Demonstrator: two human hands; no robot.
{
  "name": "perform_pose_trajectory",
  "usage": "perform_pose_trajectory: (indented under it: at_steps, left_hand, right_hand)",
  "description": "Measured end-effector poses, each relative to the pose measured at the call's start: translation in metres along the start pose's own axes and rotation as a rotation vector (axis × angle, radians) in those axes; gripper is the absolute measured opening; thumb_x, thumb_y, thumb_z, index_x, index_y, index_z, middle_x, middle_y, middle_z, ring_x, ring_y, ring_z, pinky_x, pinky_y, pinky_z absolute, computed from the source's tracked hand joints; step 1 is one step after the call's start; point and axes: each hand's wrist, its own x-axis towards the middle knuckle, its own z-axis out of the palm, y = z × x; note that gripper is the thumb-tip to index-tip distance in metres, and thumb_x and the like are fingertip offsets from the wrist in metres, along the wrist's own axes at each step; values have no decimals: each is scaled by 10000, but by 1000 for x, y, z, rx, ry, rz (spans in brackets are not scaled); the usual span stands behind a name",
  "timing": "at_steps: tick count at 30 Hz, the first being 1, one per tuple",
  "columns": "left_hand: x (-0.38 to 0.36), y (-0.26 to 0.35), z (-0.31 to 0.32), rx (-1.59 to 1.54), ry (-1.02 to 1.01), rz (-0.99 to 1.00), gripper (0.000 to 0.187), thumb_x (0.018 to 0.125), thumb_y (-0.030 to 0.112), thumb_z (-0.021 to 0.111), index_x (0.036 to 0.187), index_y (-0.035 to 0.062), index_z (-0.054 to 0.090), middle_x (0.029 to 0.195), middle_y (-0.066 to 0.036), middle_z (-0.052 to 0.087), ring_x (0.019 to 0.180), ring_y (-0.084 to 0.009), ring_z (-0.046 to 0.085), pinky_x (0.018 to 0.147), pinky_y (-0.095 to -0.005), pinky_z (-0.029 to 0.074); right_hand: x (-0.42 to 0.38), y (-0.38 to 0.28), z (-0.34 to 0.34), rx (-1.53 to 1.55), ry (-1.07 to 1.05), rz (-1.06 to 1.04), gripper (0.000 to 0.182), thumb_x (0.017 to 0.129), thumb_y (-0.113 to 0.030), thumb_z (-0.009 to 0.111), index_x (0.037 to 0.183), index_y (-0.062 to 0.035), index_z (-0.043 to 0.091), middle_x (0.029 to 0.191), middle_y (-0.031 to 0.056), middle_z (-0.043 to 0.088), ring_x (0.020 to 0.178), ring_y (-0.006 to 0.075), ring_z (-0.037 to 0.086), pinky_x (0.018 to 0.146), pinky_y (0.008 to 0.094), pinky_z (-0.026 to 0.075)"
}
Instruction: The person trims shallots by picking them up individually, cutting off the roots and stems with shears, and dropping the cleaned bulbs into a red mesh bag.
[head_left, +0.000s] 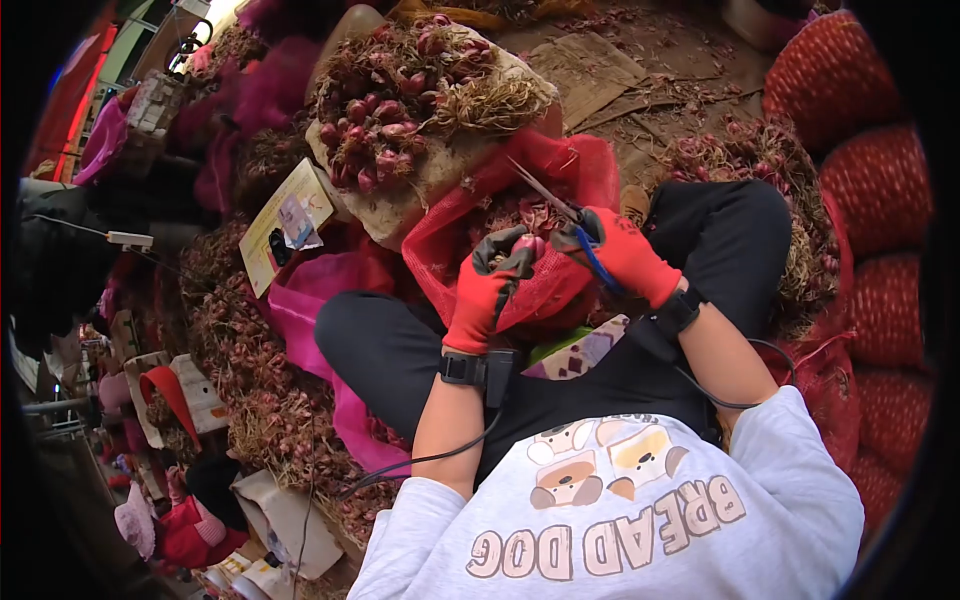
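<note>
My left hand (pixel 482 290), in a red and dark grey glove, is closed on a shallot (pixel 529 244), held up over a red mesh bag (pixel 430 262). My right hand (pixel 632 257), gloved the same way, grips blue-handled scissors (pixel 546 188). Their long blades point up and to the left, past the shallot. Between my knees, the mesh bag stands with its mouth wide and shallots inside. Just beyond it, a bunch of dried-stem shallots (pixel 392 130) lies on a pale sack-like surface (pixel 423 207).
Filled red mesh sacks (pixel 868 180) line the right side. Heaps of shallots (pixel 270 400) spread along the left, beside a pink cloth or bag (pixel 325 340). A yellowish card (pixel 290 225) leans left of the bag. Flattened cardboard (pixel 585 75) lies ahead. Cables run from both wrists.
</note>
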Motion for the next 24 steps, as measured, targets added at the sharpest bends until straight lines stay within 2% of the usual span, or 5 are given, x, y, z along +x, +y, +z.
perform_pose_trajectory:
  at_steps: [3,6,15,21,24]
  left_hand:
    - [-1,13,-16,-166,59,0,371,854,25,636,1213,12,543,1039,-37,602,830,-102,587,763,-246,504]
    - [-4,21,-16,-118,113,76,349,903,101,599,1233,18,525,1051,-28,610,856,-71,580,741,-227,504]
    - [-3,21,-29,-74,42,40,371,911,69,568,1275,39,503,1031,-13,601,781,-55,559,705,-204,489]
    - [1,14,-32,-8,52,84,450,854,-45,593,1286,-8,473,1216,-59,542,1057,-100,515,899,-222,450]
    - [1,11,-27,-98,47,98,435,871,-27,583,1291,22,482,1035,-13,577,811,-42,532,724,-175,459]
  right_hand:
    - [-1,-20,-22,-88,-189,155,426,780,-471,664,824,-54,589,762,142,599,711,311,592,645,379,461]
    - [-8,-15,-21,-162,-129,38,431,772,-493,664,802,-69,589,750,122,603,695,296,598,623,377,458]
    - [-4,-14,-29,-343,-160,-74,361,753,-443,671,912,-120,637,825,75,641,775,278,627,677,379,488]
    - [-5,-11,-27,-366,-137,-72,338,747,-416,673,915,-125,638,834,73,640,777,277,625,678,378,485]
    - [-5,-12,-26,-402,-113,-96,330,747,-409,673,912,-125,637,826,79,635,766,276,623,669,379,482]
